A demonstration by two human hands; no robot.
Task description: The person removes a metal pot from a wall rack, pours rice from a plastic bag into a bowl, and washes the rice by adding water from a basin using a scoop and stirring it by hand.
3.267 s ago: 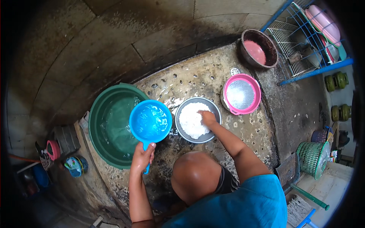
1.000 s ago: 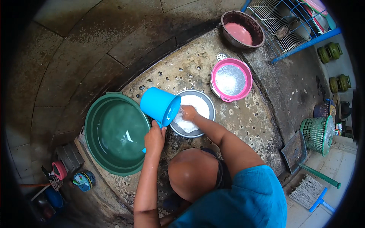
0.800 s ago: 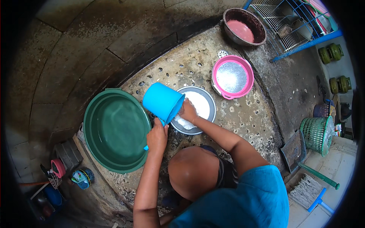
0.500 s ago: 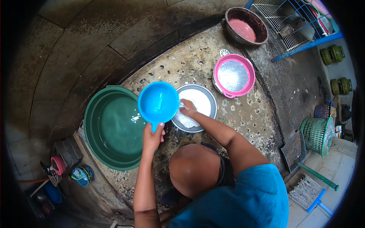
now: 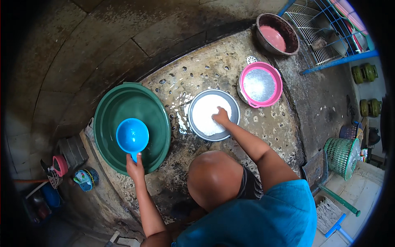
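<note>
My left hand (image 5: 135, 165) grips the handle of a blue water dipper (image 5: 132, 136), its fingers closed around it. The dipper is over the large green tub (image 5: 163, 117), which holds water. At the centre of the floor stands a round grey metal basin (image 5: 235, 111) with white contents (image 5: 204, 113) that look like wet grains. My right hand (image 5: 222, 117) reaches into this basin from the right, its fingertips at the white contents. Its fingers look slightly apart, and I see nothing gripped in them.
A pink-rimmed sieve (image 5: 279, 82) rests on a container beyond the basin. Farther back are a brown bowl (image 5: 294, 43) and a blue wire dish rack (image 5: 317, 61). A green basket (image 5: 339, 156), a dustpan (image 5: 316, 166) and a mop (image 5: 328, 214) lie to the right.
My left hand has carried the dipper leftward from beside the metal basin to over the green tub. My right hand has shifted toward the basin's right side. Wet splashes show between the tub and basin.
</note>
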